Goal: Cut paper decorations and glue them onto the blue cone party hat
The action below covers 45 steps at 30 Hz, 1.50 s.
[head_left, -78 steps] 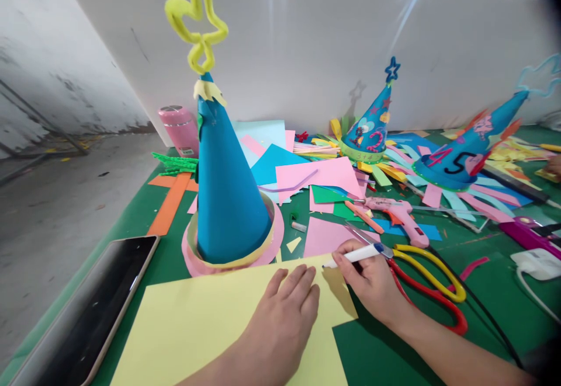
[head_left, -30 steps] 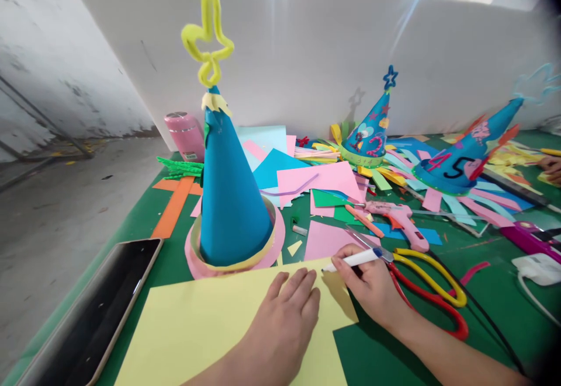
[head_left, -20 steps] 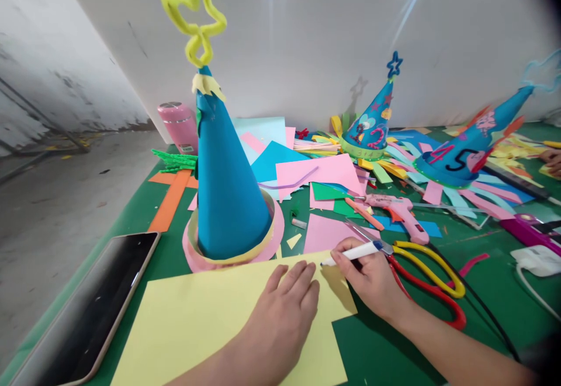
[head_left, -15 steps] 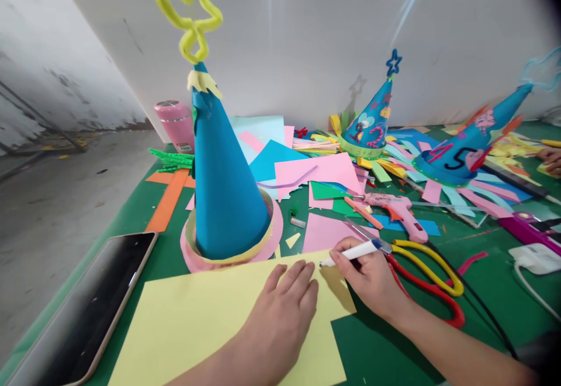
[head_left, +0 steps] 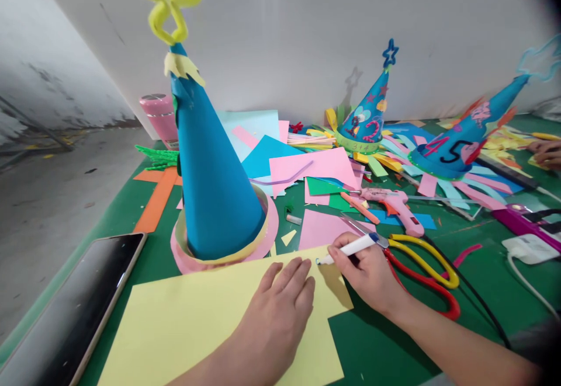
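Note:
My left hand (head_left: 280, 310) lies flat, fingers stretched out, on a pale yellow paper sheet (head_left: 188, 327) on the green table. My right hand (head_left: 372, 272) grips a white marker (head_left: 348, 249) whose tip touches the sheet's far right corner. Just behind the sheet stands a tall blue paper cone hat (head_left: 210, 176) on a pink brim, topped by a yellow pipe-cleaner star (head_left: 162, 0).
A dark tablet (head_left: 65, 316) lies at the left edge. Red-and-yellow scissors (head_left: 421, 269) and a pink glue gun (head_left: 394, 202) lie right of my hand. Two decorated blue hats (head_left: 366, 123) (head_left: 460, 141), coloured paper scraps, a pink bottle (head_left: 158, 117) and another person's hand (head_left: 546, 152) are farther back.
The view has shifted slightly, so everything sits a little lower-left. Both hands stay on the yellow sheet; the marker tip has edged a little along its far corner.

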### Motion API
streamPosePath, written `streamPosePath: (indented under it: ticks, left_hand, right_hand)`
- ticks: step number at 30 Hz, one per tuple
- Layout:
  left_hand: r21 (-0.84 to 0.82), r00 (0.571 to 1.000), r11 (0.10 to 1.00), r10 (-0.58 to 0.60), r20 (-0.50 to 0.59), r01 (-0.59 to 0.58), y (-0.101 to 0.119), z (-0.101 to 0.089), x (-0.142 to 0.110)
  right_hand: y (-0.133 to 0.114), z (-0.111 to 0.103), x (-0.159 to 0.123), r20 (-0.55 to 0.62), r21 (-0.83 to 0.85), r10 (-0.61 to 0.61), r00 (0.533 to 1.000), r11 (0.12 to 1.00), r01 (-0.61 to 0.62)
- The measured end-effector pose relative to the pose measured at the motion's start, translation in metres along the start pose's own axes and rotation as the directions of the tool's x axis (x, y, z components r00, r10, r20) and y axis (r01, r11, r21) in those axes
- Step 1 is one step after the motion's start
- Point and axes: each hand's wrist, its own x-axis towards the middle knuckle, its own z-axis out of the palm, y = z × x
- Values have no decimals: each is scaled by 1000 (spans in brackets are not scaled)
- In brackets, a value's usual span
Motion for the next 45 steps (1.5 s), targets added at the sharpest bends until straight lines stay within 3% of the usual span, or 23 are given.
streamPosePath:
  ticks: [9, 26, 45]
  left_hand:
    - [-38, 1000, 999, 1, -27, -2, -1, 6, -2]
    - [39, 996, 997, 62, 56, -64, -5, 13, -6]
    - [-18, 998, 998, 51, -23, -52, -4, 10, -5]
  right_hand:
    - [-3, 0, 2, -21, -3, -11, 1000, 1000, 11]
    - [-1, -1, 3, -11, 0, -30, 999, 1000, 30]
    - [1, -1, 1, 0, -5, -28, 1000, 1000, 28]
